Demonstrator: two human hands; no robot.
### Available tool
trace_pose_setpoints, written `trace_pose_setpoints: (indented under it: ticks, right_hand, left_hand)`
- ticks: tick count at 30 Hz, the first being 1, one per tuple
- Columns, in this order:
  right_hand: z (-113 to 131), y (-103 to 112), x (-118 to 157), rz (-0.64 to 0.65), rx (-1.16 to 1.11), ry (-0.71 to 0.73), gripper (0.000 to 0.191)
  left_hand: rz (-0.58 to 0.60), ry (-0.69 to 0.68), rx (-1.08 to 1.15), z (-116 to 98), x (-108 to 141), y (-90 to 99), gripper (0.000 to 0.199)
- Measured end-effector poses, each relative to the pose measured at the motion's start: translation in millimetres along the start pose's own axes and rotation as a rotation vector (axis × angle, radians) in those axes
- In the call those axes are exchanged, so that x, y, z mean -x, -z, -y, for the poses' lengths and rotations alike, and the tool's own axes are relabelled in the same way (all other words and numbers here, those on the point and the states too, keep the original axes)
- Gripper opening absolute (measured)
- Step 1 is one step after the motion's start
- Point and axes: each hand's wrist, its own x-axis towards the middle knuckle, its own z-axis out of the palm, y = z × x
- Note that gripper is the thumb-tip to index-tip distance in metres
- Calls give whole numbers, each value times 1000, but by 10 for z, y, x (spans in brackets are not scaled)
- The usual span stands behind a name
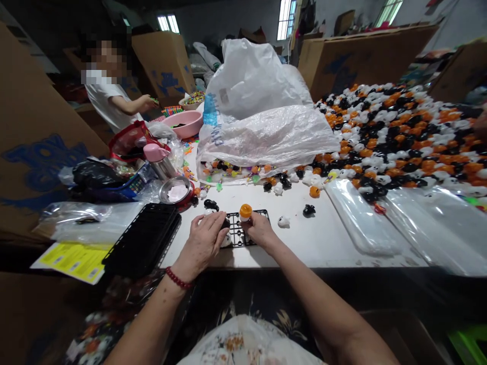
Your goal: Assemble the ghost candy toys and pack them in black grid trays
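Note:
A black plastic grid tray lies on the white table before me. My right hand pinches a small toy with an orange top and white lower part above the tray's middle. Over the tray's left side rests my left hand, fingers stretched out and close together. Beside its fingertips show a black toy piece and a white piece, both partly hidden by the hand. Another black toy lies just beyond that hand. To the right are a white ghost-like toy and a black one.
Black trays are stacked at left, near a steel bowl and a pink-lidded flask. A big white sack stands behind. A toy heap and clear plastic bags lie at right. Another person stands back left.

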Motion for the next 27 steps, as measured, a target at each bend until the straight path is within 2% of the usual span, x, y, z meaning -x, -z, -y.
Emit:
trace_pose_setpoints:
  ticks: [4, 7, 12, 19, 23, 27]
  right_hand:
    - [-5, -125, -225, 101, -170, -69, 6]
    - [-43, -266, -355, 156, -242, -58, 9]
    - [-102, -392, -420, 197, -163, 6, 14]
    - [-6, -297, -372, 241, 63, 174, 17]
    - [65, -340, -339, 241, 240, 214, 20]
    - [84, -377, -336, 292, 299, 247, 20]
  left_hand:
    - [9, -3, 9, 27, 6, -24, 39]
    - [26, -10, 19, 40, 8, -38, 40]
    - [28, -24, 33, 62, 25, -71, 44]
    - [31, -37, 55, 40, -12, -53, 45]
    - [-9, -37, 38, 37, -91, -37, 45]
    - [-62, -88, -38, 98, -168, -120, 43]
